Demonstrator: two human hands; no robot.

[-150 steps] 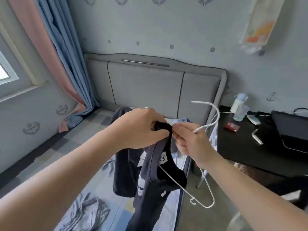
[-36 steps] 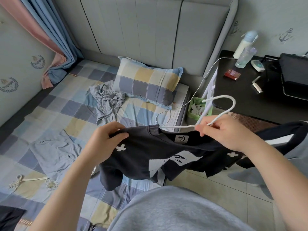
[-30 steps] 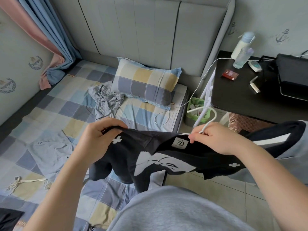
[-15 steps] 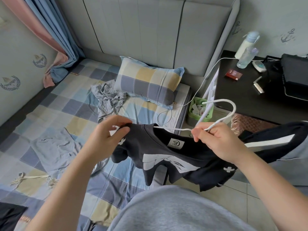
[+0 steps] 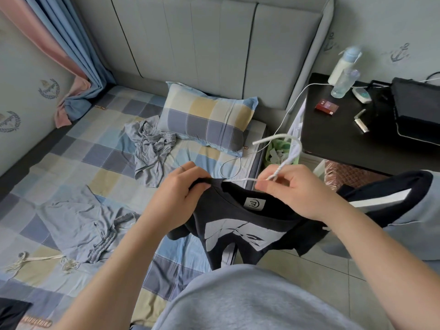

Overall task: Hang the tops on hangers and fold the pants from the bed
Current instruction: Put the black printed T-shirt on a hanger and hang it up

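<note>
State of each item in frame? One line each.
black top, held up, hanger partly in its neck
white hanger, gripped at its neck
left hand, pinches the top's collar
right hand, grips the hanger
grey pants, crumpled by the pillow
drawstring pants, lying unfolded

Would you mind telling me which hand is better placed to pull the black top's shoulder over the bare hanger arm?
Probably the left hand: it grips the black top beside the hanger arm, while the right hand steadies the hanger's neck.
</note>
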